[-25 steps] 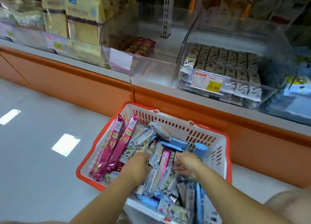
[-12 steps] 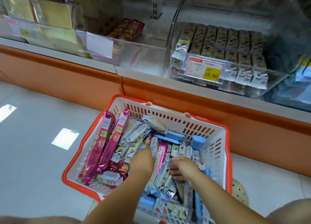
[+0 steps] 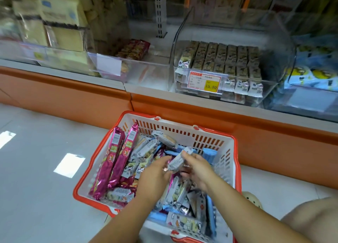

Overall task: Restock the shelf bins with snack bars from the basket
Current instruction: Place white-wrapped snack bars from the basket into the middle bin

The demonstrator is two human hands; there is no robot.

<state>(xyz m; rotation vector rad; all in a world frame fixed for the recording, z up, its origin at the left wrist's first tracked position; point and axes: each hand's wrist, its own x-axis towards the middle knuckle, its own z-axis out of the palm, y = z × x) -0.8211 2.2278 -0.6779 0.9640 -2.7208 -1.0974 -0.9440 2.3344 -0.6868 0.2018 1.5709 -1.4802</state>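
Looks barely started: one bar [image 3: 176,162] is pinched by the right grip [image 3: 197,169] just over the basket [image 3: 236,151], touched by the left grip [image 3: 155,175] (pinch can't be told), loads left inside, bin [image 3: 278,69] not yet topped up.

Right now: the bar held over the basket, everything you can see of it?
The snack bar is a slim, silvery-white crimped shiny wrapper with small dark print, tilted upper end to the right, above the pile in the basket. The right hand grips its upper part; the left hand touches its lower end, grip unclear.
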